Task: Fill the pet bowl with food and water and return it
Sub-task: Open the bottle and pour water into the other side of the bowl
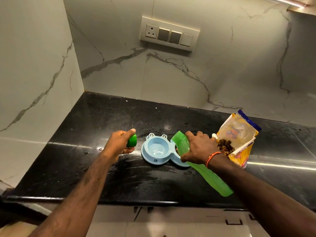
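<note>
Green bottle (201,170) tilts in your right hand (199,148) over the bowl (156,149); left hand (119,142) grips its cap (132,141). Overtilting could flood the food.

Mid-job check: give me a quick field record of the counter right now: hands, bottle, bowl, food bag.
left hand: grips the green cap, off the bottle
right hand: fingers wrapped round the green bottle, tilted, mouth over the bowl
pet bowl: blue, two compartments, on the black counter
left compartment: a little water in it
right compartment: mostly hidden by bottle and hand; some kibble shows
food bag: open, right of the bowl, kibble visible inside
counter surface: wet streaks near the bowl
</note>
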